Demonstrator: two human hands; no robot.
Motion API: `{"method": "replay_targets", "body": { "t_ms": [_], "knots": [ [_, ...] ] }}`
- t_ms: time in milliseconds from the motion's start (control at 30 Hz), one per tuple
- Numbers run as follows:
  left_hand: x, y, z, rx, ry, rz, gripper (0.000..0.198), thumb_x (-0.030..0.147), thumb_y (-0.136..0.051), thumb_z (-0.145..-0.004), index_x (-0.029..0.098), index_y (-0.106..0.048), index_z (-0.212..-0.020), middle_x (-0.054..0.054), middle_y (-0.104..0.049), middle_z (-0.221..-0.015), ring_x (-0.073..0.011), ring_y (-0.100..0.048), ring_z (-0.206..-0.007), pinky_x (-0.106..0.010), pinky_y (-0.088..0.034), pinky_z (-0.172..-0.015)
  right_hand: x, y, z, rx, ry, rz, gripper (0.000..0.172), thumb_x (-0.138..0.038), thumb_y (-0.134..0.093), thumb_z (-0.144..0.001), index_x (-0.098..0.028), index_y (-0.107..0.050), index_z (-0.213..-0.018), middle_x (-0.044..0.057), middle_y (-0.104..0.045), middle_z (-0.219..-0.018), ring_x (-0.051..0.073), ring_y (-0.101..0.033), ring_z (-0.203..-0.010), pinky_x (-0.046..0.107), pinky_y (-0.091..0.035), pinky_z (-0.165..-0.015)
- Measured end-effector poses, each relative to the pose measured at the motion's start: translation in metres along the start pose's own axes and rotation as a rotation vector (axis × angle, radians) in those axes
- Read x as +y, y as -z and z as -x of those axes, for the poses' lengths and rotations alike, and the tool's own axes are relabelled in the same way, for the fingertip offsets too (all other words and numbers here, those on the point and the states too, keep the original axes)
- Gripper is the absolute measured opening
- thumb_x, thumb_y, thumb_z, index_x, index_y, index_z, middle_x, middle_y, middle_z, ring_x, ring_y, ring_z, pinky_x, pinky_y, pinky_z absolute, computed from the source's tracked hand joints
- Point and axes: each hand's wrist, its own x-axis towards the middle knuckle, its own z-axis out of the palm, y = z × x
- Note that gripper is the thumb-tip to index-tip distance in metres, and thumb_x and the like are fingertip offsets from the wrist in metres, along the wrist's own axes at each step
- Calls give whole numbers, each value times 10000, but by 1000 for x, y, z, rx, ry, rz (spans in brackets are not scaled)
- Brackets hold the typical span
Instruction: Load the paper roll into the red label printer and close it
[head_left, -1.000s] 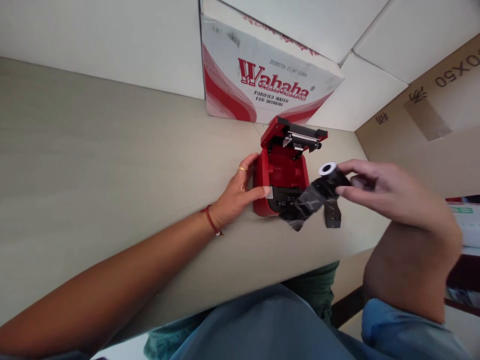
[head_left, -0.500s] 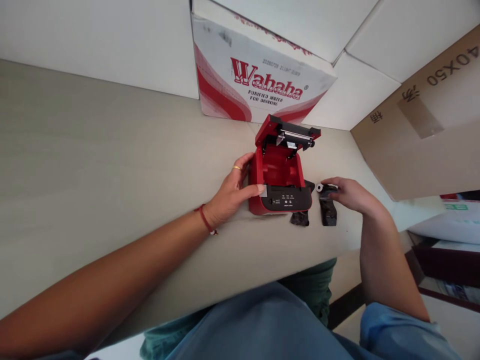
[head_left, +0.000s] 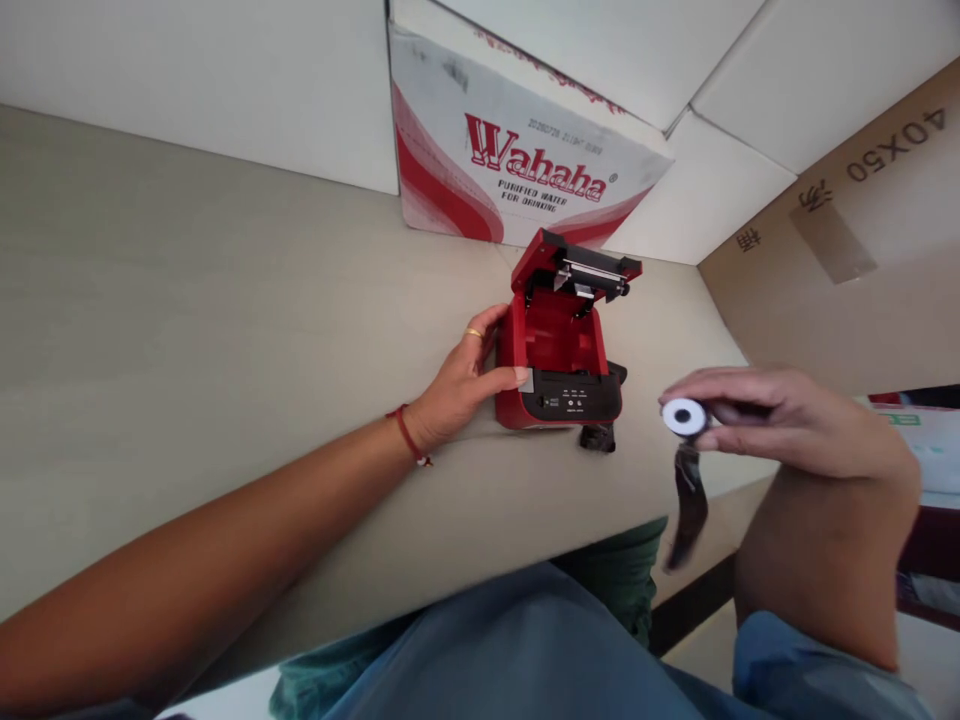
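A red and black receipt printer (head_left: 562, 340) stands on the table with its lid raised, and its red paper bay shows nothing inside. My left hand (head_left: 465, 385) grips the printer's left side, thumb on the grey corner piece at the front and fingers along the side wall. Off to the right, my right hand (head_left: 795, 420) is closed around a small paper roll (head_left: 684, 417), its white end with a dark core facing me. A dark, blurred strip (head_left: 686, 510) hangs down from the roll. By the printer's front right corner lies a dark crumpled piece (head_left: 598, 438).
Behind the printer a white and red Wahaha water carton (head_left: 525, 150) leans against the wall. A large brown cardboard box (head_left: 840, 240) stands at the right. The pale table (head_left: 225, 330) has its front edge close to my body.
My right hand has lifted the paper roll off the table and brought it right and closer to me, the dark strip now dangling. My left hand and the printer have stayed put.
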Motion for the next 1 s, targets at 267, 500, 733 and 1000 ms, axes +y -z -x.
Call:
{"method": "replay_targets", "body": {
  "t_ms": [267,500,733,1000],
  "knots": [
    [6,-3,0,-18,5,1,921,528,-913,-824,282,-460,-1587,-139,-498,-1738,-378,-452,-1652,-613,-324,-1412,-49,-55,-102,96,87,290,396,-238,-708,-954,-261,-825,-1331,67,-856,-1250,283,-794,-1103,402,-608,-972],
    [6,-3,-1,-8,29,20,956,481,-914,-794,237,-433,-1583,-175,-506,-1708,-395,-456,-1638,-633,-320,-1410,-45,-88,-125,131,79,462,488,-109,-670,-943,-191,-767,-1414,153,-794,-1436,379,-784,-1244,529,-638,-1041],
    [7,-2,-1,-17,26,6,939,493,-905,-815,249,-435,-1590,-164,-505,-1718,-391,-462,-1639,-624,-326,-1413,-33,-95,-89,308,343,226,317,-241,-690,-1062,-227,-762,-1370,116,-832,-1371,296,-807,-1239,483,-676,-1071],
    [-4,2,1,-26,-54,-81,874,557,-860,-891,312,-442,-1618,-130,-482,-1748,-378,-455,-1657,-660,-363,-1400,-17,-145,-11,511,465,316,542,-163,-699,-1060,-205,-607,-1592,216,-674,-1616,336,-599,-1566,607,-532,-1274]
  ]
}}
